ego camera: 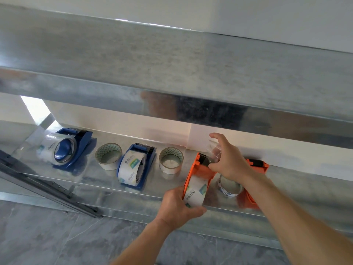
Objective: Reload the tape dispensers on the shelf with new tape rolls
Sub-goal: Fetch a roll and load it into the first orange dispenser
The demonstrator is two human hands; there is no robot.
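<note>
Left hand (pixel 178 204) gripping orange plastic dispenser's (pixel 198 175) roll, right hand (pixel 228 159) pinching clear tape end (pixel 214 148) at far cutter; slack risks sticking to itself.

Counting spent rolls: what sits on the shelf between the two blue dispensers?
In the head view, one empty tape core stands on the shelf between the left blue dispenser and the middle blue dispenser, apart from both.

I see a white wall (pixel 286 20) behind galvanized shelving (pixel 172 60) standing on grey marbled floor tiles (pixel 57 241).
</note>
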